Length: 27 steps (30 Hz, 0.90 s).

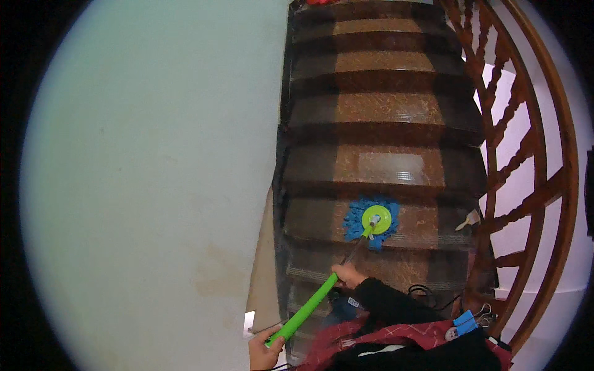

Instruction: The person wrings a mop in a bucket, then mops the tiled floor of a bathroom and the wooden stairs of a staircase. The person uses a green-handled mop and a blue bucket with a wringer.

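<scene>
A spin mop with a bright green handle [306, 310] slants up and away from me. My left hand [265, 348] is closed around the handle's upper end, beside the wall. Farther down, my right hand [350, 275] grips the pole where the green sleeve meets the thin metal shaft. The shaft runs to a round lime-green mop plate [383, 220]. Under that plate, blue mop strands [355, 218] spread over a brown patterned stair tread [417, 218]. A small brush [468, 220] lies on the right side of the same tread.
A pale wall [162, 162] borders the stairs on the left. Wooden balusters [515, 181] and a curved handrail [571, 153] line the right. A black cable [422, 290] loops near my right sleeve. Something red [320, 2] shows at the far end of the stairs.
</scene>
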Each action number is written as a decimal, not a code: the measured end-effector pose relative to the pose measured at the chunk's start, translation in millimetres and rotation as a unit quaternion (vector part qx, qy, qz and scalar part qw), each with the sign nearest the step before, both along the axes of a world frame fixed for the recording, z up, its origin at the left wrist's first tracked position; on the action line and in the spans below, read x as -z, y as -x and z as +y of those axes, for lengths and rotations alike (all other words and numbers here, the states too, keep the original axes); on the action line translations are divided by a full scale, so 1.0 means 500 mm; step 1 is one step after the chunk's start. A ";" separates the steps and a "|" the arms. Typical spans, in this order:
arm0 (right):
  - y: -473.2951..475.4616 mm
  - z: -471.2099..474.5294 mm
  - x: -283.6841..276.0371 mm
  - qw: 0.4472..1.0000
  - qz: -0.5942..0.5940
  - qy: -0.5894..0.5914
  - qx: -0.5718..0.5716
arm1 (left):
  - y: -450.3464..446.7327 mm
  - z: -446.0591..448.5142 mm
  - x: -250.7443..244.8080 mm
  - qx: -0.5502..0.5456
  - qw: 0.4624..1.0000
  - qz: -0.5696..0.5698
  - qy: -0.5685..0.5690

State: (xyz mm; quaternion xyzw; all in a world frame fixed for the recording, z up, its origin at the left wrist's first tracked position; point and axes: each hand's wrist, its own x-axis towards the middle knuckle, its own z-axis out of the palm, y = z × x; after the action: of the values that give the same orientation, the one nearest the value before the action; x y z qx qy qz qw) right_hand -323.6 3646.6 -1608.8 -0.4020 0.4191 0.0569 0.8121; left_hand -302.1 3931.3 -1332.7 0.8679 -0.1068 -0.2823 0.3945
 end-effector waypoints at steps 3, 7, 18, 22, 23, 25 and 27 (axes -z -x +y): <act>-0.061 0.022 0.035 0.998 0.036 0.055 0.001 | -0.047 0.035 0.032 0.042 0.993 -0.107 -0.016; -0.184 0.029 0.063 0.970 0.011 0.235 -0.066 | -0.120 0.061 0.071 0.088 0.972 -0.217 0.016; -0.582 0.138 0.055 0.993 -0.035 0.094 -0.064 | -0.297 0.076 0.070 0.022 0.965 -0.257 -0.039; -0.602 0.147 0.077 0.993 -0.021 0.082 -0.078 | -0.323 0.079 0.073 0.008 0.971 -0.229 -0.075; -0.601 0.149 0.082 0.994 -0.022 0.082 -0.067 | -0.328 0.079 0.074 0.017 0.970 -0.233 -0.070; -0.595 0.154 0.086 0.996 -0.004 0.070 -0.059 | -0.332 0.077 0.072 0.037 0.967 -0.246 -0.060; -0.584 0.158 0.083 0.998 -0.040 0.044 -0.021 | -0.333 0.076 0.065 0.042 0.970 -0.234 -0.054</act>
State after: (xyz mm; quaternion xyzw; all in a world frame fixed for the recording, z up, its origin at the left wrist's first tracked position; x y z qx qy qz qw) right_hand -31.5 3725.7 -1650.2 -0.4478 0.3795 0.0398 0.8086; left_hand -135.6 3969.2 -1365.1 0.9245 -0.2172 -0.0928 0.2992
